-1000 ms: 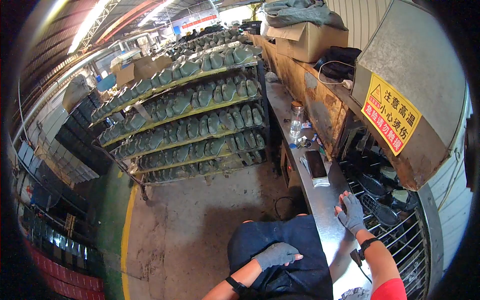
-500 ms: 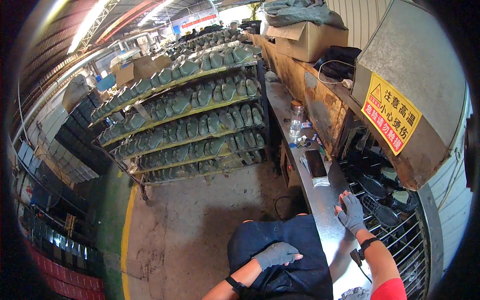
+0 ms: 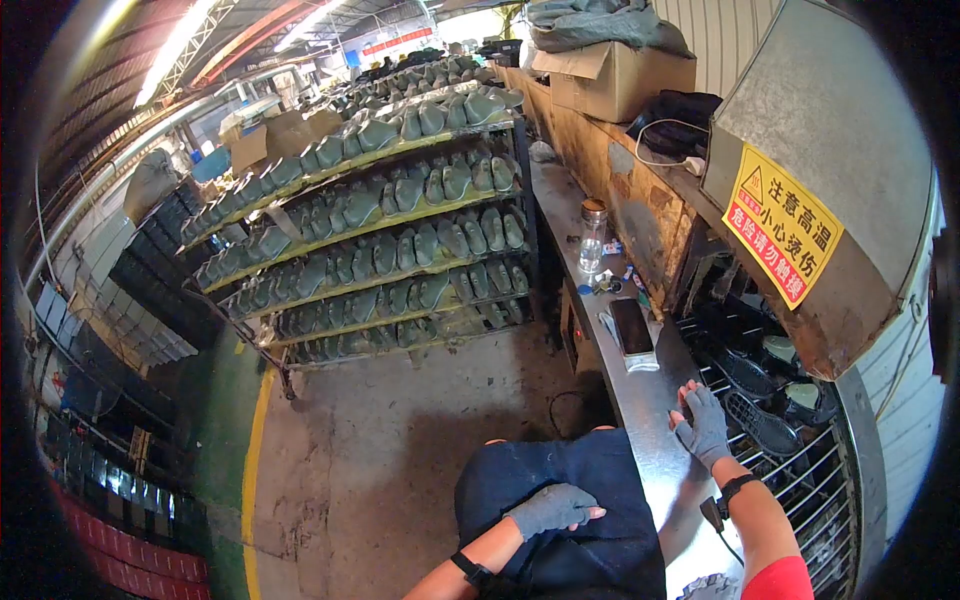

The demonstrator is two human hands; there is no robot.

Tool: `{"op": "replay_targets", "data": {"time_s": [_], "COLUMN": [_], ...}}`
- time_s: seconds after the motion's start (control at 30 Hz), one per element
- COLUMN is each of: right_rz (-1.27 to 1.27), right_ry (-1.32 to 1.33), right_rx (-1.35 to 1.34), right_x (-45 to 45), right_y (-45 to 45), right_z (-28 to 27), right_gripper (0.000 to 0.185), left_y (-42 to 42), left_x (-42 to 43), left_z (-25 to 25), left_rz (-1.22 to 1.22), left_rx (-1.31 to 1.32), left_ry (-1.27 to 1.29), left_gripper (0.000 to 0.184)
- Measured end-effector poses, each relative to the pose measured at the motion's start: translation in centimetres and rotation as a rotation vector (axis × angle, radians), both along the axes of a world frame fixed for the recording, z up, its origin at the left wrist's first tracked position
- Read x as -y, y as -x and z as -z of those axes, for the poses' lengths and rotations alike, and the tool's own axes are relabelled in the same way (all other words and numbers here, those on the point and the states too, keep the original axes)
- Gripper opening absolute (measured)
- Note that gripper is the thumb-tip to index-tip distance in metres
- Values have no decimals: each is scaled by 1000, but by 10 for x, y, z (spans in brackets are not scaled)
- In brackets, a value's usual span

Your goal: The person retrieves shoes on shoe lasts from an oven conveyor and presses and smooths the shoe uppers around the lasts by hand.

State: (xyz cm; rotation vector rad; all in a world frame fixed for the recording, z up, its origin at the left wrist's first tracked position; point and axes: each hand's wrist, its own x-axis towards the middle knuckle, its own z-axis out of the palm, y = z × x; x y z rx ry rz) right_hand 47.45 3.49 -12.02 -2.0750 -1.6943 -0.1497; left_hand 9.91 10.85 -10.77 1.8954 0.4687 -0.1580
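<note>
My left hand (image 3: 553, 509), in a grey fingerless glove, rests on the dark blue cloth (image 3: 560, 465) over my lap. Its fingers are loosely curled and nothing shows in them. My right hand (image 3: 703, 425), gloved alike, lies at the edge of the metal bench (image 3: 650, 405), beside a wire rack. Thumb and fingers are apart, slightly bent, with no object between them. Black shoe soles (image 3: 760, 422) lie on the rack (image 3: 815, 480) just right of that hand. Farther up the bench, a phone (image 3: 632, 328) lies on a pale pad or cloth.
A bottle (image 3: 592, 238) and small items stand beyond the phone. A metal hood (image 3: 820, 150) with a yellow heat-warning sign (image 3: 782, 225) overhangs the rack. Ahead stands a tiered cart (image 3: 375, 320) of greenish shoe-shaped pieces. A cardboard box (image 3: 625, 85) sits on a ledge.
</note>
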Motion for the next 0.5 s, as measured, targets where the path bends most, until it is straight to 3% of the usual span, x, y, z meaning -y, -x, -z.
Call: {"op": "replay_targets", "data": {"time_s": [0.27,0.5], "right_rz": [9,7], "right_ry": [23,11], "right_rx": [2,1], "right_x": [-1,-1], "right_y": [-2,-1], "right_z": [2,1], "right_gripper": [62,63], "left_y": [0,0], "left_x": [0,0], "left_z": [-20,-5], "left_rz": [1,-2], "left_rx": [-42,-13], "left_ry": [27,19], "left_gripper": [56,56]}}
